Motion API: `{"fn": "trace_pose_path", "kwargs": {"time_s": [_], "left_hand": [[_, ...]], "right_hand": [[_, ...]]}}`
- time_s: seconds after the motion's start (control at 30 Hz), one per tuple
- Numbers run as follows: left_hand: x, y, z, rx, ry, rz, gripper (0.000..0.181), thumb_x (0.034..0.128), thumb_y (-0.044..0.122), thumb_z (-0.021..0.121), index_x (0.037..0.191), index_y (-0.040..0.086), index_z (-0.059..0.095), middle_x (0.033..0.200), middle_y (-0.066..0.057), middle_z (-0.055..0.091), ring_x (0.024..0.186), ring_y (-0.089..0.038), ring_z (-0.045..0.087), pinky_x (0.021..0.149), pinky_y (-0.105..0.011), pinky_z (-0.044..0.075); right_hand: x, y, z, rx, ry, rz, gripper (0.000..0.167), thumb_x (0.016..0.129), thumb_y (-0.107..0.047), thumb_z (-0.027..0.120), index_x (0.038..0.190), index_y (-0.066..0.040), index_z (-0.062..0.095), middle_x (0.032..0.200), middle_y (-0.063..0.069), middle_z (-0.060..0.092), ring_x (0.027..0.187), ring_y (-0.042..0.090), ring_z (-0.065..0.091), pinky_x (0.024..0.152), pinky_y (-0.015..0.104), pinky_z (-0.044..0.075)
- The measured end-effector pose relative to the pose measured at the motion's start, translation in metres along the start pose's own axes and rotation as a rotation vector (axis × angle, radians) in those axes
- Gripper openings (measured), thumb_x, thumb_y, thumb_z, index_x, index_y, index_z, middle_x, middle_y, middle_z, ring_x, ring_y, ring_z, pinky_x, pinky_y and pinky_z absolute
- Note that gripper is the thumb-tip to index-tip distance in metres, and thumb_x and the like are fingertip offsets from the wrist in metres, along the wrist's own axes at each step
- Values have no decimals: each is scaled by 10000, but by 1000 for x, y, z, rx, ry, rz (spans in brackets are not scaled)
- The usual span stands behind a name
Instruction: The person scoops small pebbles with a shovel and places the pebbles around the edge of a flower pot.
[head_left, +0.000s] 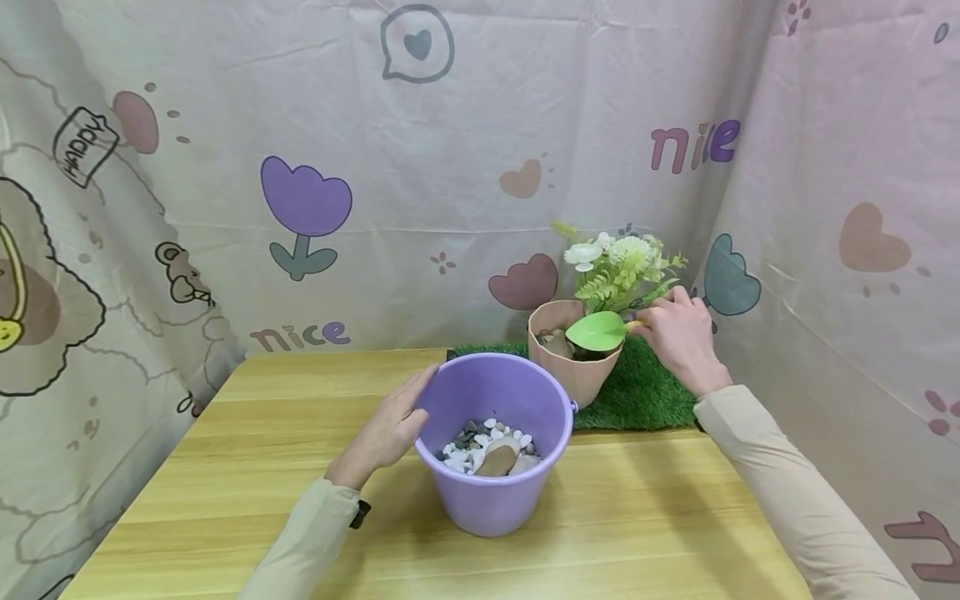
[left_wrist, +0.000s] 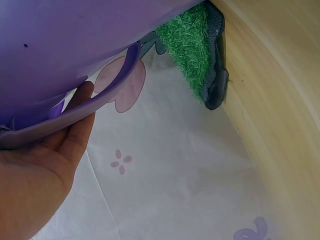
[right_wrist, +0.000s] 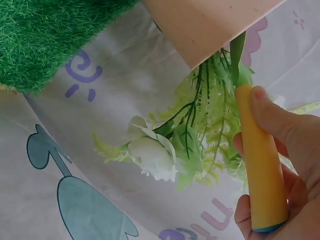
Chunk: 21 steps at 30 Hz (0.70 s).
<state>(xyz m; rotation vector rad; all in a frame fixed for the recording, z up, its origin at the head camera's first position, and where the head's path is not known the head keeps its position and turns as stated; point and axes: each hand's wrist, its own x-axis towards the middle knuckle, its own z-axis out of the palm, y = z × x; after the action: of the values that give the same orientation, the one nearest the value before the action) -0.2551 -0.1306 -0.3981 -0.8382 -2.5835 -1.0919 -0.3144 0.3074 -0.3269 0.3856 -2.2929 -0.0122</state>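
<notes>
A purple bucket (head_left: pixel 491 500) stands at the middle of the table, holding white pebbles, grey pebbles and larger stones (head_left: pixel 501 458). My left hand (head_left: pixel 390 427) rests against the bucket's left side, fairly straight fingers along it and the thumb at the rim. In the left wrist view, those fingers pass behind the curved purple handle (left_wrist: pixel 85 111). The right hand (head_left: pixel 681 337) grips the yellow handle (right_wrist: pixel 261 160) of a small toy shovel with a green blade (head_left: pixel 597 332). That blade is over the pink flowerpot (head_left: pixel 573 379), in which a stone (head_left: pixel 557 343) shows.
Artificial white flowers (head_left: pixel 628 254) with green leaves rise behind the pot. Beneath the pot lies a green turf mat (head_left: pixel 645 400) along the back of the wooden table (head_left: pixel 225 467). A printed cloth (head_left: pixel 450 192) hangs behind and at both sides.
</notes>
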Motion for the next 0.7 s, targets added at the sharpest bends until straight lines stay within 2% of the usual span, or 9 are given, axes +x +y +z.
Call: {"fn": "trace_pose_path", "kwargs": {"time_s": [0.17,0.3,0.43,0.57,0.7], "left_hand": [[-1,-1,0,2,0,-2,673,899,75,440,1550,67,270,1585,-126,319,1453,-334,310,1172,-522,265],[-1,-1,1,3,3,-4,670,901,85,440,1549,68,274,1585,-124,321,1452,-341,310,1172,-523,264],[-1,-1,1,3,7,6,667,899,82,441,1546,58,279,1581,-131,326,1450,-342,315,1171,-518,268],[-1,-1,0,3,10,10,667,896,75,438,1543,51,281,1579,-136,329,1450,-336,317,1171,-514,271],[-1,0,0,6,11,7,665,896,74,438,1543,55,285,1579,-132,331,1450,-326,318,1171,-511,272]], "right_hand": [[-2,-2,2,-3,-26,1,219,719,-305,797,823,-112,800,778,98,715,807,321,500,635,500,411],[-4,-2,2,32,-56,45,232,735,-327,792,849,-126,801,780,84,712,808,311,483,630,491,388],[-4,-2,0,65,-97,94,266,776,-385,762,890,-148,800,771,64,702,763,279,451,563,444,359],[-4,-2,-1,71,-140,94,285,819,-427,720,894,-164,799,755,48,698,724,259,437,479,381,338],[-6,-3,0,91,-190,97,296,857,-446,683,923,-180,797,783,23,717,730,236,449,468,345,345]]}}
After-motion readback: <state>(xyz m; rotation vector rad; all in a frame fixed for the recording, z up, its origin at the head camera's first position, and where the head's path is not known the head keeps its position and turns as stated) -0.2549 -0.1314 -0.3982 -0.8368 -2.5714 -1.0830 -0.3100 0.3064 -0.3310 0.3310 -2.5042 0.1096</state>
